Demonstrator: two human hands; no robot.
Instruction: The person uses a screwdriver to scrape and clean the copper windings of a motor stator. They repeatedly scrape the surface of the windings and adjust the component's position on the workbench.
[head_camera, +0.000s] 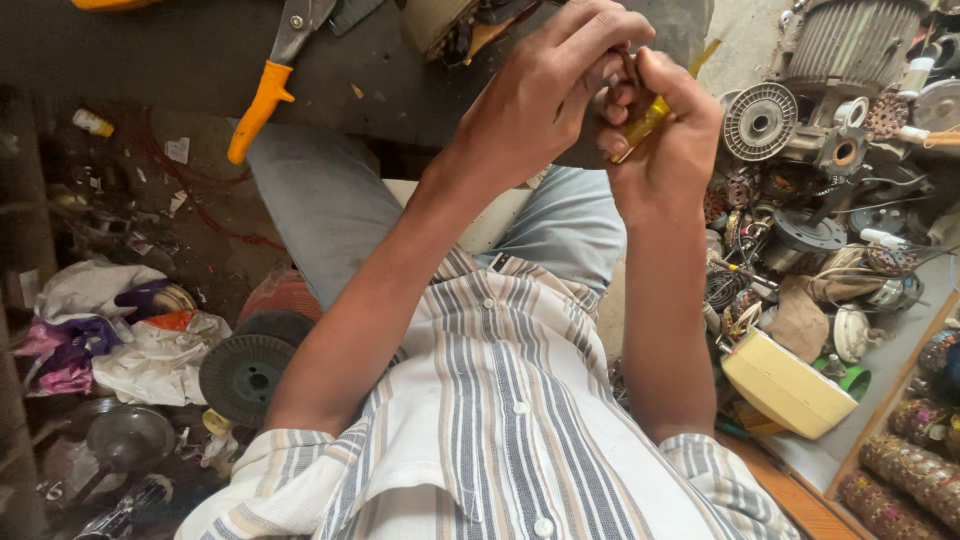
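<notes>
Both my hands are raised close together over a dark work surface (180, 50). My left hand (550, 90) is curled shut around a small dark metal part (627, 68) at its fingertips; most of the part is hidden. My right hand (665, 140) grips a yellow-handled screwdriver (648, 118), whose tip points up toward the part. The two hands touch at the fingers. Below them are my jeans and my striped shirt (500, 430).
Orange-handled pliers (262, 100) lie on the dark surface at the upper left. Motor housings, rotors and wire coils (800, 130) crowd the right side beside a cream tub (785, 385). A black ribbed disc (245, 375) and crumpled rags (110, 330) lie on the floor left.
</notes>
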